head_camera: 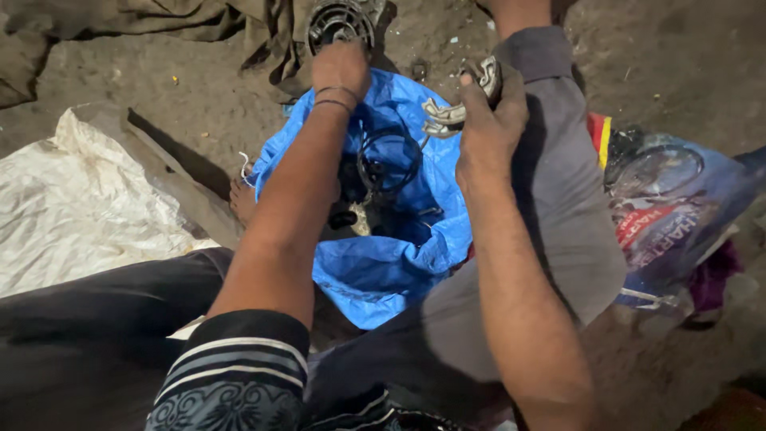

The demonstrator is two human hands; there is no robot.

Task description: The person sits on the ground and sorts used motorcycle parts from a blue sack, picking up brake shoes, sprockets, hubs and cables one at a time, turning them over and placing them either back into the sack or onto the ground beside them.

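We sit on dirt ground with a blue plastic bag [383, 263] open between our knees. Our left hand [341, 70] reaches out toward twelve o'clock, past the far rim of the bag, and rests on a round dark metal part [339, 22] with a ribbed face that lies on the soil at the top edge of the view. The fingers are hidden behind the back of the hand, so we cannot tell whether they are closed on the part or only laid on it. Two thin dark bands circle that wrist.

Our right hand [488, 128] is at about one o'clock from the bag's centre, closed around a curved, pale metal piece [456, 100]; the piece sticks out of the fist toward ten o'clock, over the bag's mouth.

Inside the bag we see a dark ring [389, 164] and other small black parts. At nine o'clock lies a white woven sack [88, 207]; at three o'clock, a printed plastic bag [670, 215]. A drab cloth [159, 20] lies at eleven o'clock.
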